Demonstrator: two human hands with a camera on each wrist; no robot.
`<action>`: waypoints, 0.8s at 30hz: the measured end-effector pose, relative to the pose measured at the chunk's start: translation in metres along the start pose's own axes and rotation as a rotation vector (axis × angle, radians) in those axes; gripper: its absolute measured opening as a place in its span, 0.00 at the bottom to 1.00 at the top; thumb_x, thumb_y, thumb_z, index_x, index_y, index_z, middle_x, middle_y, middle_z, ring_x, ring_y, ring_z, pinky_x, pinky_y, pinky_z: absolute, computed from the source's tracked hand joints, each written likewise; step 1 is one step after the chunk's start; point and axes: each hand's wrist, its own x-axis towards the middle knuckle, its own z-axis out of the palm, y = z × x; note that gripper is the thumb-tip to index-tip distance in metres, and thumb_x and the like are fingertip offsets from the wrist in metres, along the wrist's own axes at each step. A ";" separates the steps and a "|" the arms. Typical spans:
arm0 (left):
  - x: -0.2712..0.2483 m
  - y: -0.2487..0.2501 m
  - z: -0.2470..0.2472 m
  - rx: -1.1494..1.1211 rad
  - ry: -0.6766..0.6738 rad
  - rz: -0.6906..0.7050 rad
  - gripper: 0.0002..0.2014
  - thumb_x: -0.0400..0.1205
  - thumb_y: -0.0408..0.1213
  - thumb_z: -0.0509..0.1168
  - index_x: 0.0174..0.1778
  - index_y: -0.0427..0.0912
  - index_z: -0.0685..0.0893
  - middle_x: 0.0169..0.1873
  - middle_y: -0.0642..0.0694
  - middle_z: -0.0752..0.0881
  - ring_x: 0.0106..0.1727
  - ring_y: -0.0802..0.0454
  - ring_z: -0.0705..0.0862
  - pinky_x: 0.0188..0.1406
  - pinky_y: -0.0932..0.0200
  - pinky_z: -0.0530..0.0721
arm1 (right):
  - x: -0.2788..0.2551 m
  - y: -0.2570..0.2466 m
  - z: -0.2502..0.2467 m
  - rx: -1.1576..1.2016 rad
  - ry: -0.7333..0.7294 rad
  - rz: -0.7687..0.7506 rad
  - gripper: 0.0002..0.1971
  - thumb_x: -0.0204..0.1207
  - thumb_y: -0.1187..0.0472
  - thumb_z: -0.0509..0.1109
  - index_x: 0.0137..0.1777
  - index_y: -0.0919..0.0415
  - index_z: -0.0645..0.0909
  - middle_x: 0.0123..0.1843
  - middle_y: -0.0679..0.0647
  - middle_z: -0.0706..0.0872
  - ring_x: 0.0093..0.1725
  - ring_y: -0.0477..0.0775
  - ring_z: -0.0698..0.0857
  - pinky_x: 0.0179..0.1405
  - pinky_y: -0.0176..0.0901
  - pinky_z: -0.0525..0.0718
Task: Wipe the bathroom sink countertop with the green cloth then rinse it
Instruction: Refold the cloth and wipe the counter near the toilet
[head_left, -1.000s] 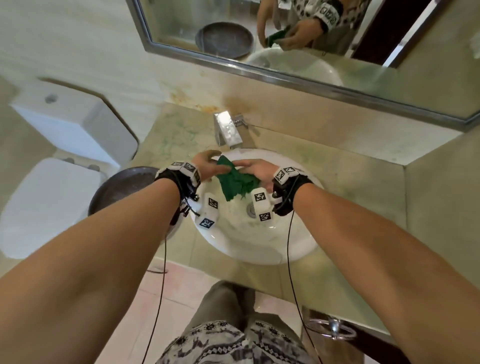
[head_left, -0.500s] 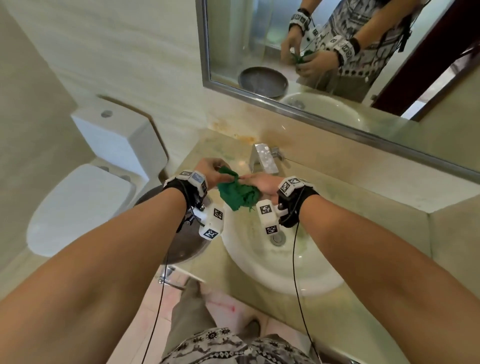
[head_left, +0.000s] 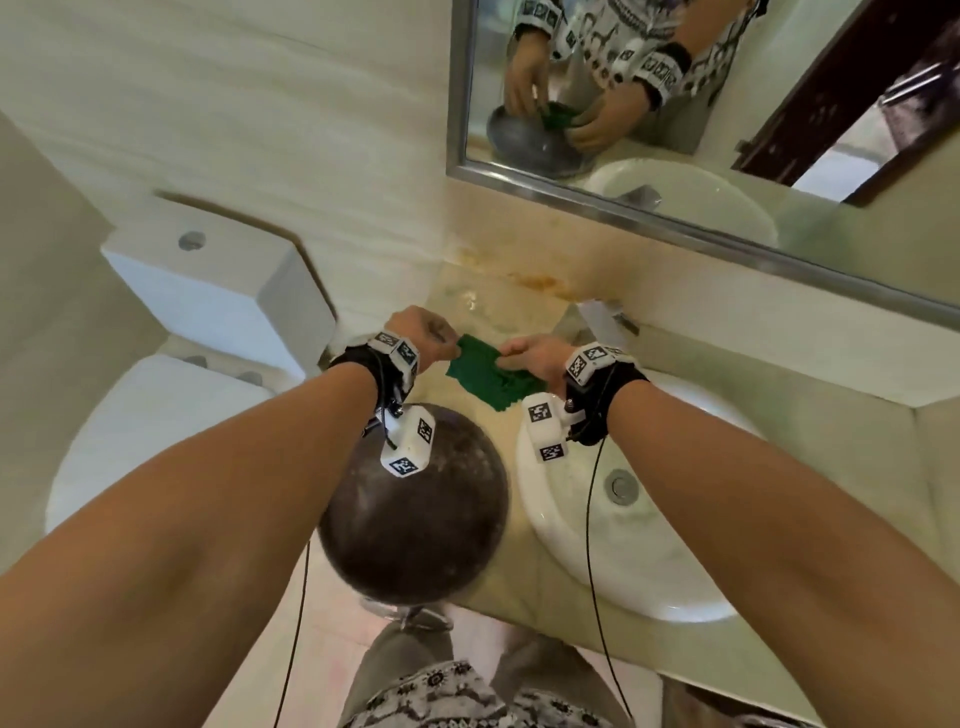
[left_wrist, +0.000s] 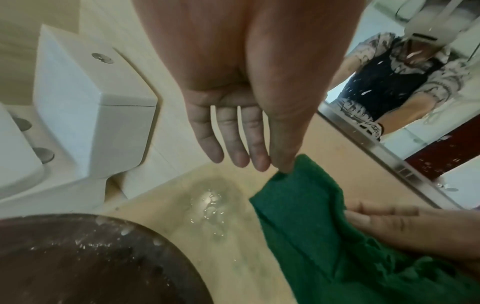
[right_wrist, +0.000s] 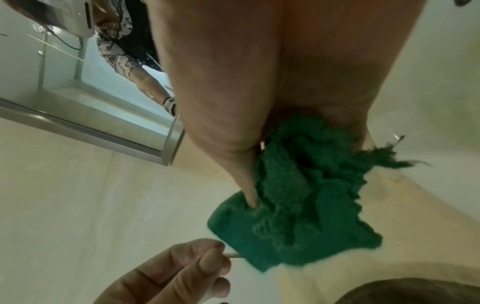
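Both hands hold the green cloth (head_left: 485, 375) just above the beige countertop (head_left: 462, 304), left of the white sink (head_left: 618, 551) and behind a dark round bowl (head_left: 415, 514). My left hand (head_left: 451, 352) pinches the cloth's left corner between thumb and forefinger; in the left wrist view that pinch (left_wrist: 281, 167) sits at the cloth's (left_wrist: 311, 226) top edge, with the other fingers straight. My right hand (head_left: 511, 359) grips the bunched right side; its thumb (right_wrist: 248, 185) presses into the cloth (right_wrist: 298, 201). A wet patch (left_wrist: 207, 205) glistens on the counter beneath.
The faucet (head_left: 602, 318) stands behind the right hand at the back of the sink. A white toilet with its tank (head_left: 208, 291) is to the left of the counter. A framed mirror (head_left: 675, 130) hangs on the wall above. The dark bowl (left_wrist: 78, 259) overhangs the counter's front edge.
Both hands carried the cloth left, from over the sink basin to the counter beside the dark bowl. The cloth went from a bunch to partly stretched between them.
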 end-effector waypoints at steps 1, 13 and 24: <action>0.007 -0.005 -0.001 0.007 0.011 -0.020 0.09 0.75 0.40 0.75 0.49 0.43 0.91 0.43 0.47 0.89 0.47 0.48 0.87 0.46 0.61 0.81 | 0.000 -0.002 -0.001 0.017 0.053 0.034 0.04 0.77 0.62 0.73 0.50 0.55 0.86 0.51 0.58 0.87 0.52 0.62 0.87 0.61 0.57 0.85; 0.074 -0.044 0.016 0.268 -0.040 -0.144 0.22 0.79 0.45 0.71 0.67 0.42 0.81 0.64 0.40 0.82 0.64 0.39 0.82 0.62 0.49 0.81 | 0.061 -0.011 -0.032 -0.479 0.411 0.102 0.17 0.82 0.58 0.61 0.67 0.65 0.79 0.64 0.65 0.83 0.59 0.65 0.83 0.57 0.50 0.79; 0.105 -0.057 0.056 0.606 -0.123 -0.063 0.65 0.60 0.70 0.75 0.82 0.35 0.52 0.80 0.37 0.55 0.81 0.35 0.54 0.77 0.40 0.66 | 0.151 -0.016 -0.042 -0.841 0.472 0.023 0.30 0.77 0.66 0.63 0.79 0.58 0.61 0.80 0.60 0.60 0.78 0.68 0.61 0.76 0.60 0.67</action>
